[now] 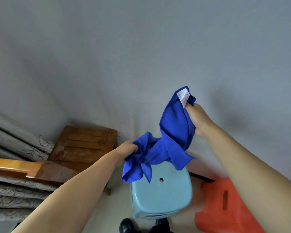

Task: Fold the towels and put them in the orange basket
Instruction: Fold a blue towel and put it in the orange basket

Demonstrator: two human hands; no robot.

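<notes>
A crumpled blue towel (168, 142) is gripped at one bunched end by the left hand (128, 148) and pinched near its white label (183, 97) by the right hand (197, 119), above a light-blue stool (161, 197). The orange basket (225, 207) is partly hidden by the right forearm and cut off at the bottom edge.

A small white tag (183, 98) is sewn on the top corner of the blue towel (173, 132), at about one o'clock from the middle. It has tiny printed marks, but they are too blurry to read. No other words or numbers show.
</notes>
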